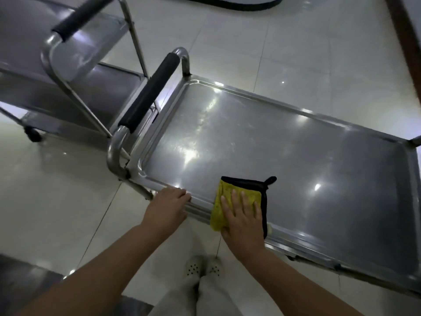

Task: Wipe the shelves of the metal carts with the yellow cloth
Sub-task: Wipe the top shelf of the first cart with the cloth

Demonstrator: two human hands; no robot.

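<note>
Far left: second metal cart [75, 92], stainless steel, its shelves stacked one above another, black-padded handle [79, 18] on a tubular frame, one dark caster [34, 134] on the floor. It stands just beside the handle end of the nearer cart.

Centre: black foam handle [149, 92] of the near metal cart, set on a bent steel tube at the cart's left end.

Centre to right: top shelf [284, 151] of the near cart, a shallow rimmed steel tray, shiny with light reflections.

Lower centre-left: left hand [169, 207], fingers [182, 193] curled over the near rim of the top shelf, gripping the edge close to the left corner.

Lower centre: right hand [242, 216], fingers straight and spread, pressed flat on the yellow cloth.

Yellow cloth [227, 192]: folded, black-trimmed with a small black loop at its far right corner; lies on the top shelf at the near edge, its near-left part draped over the rim.

Bottom centre: light trousers and pale perforated shoes [202, 267] on a glossy tiled floor [296, 53].
</note>
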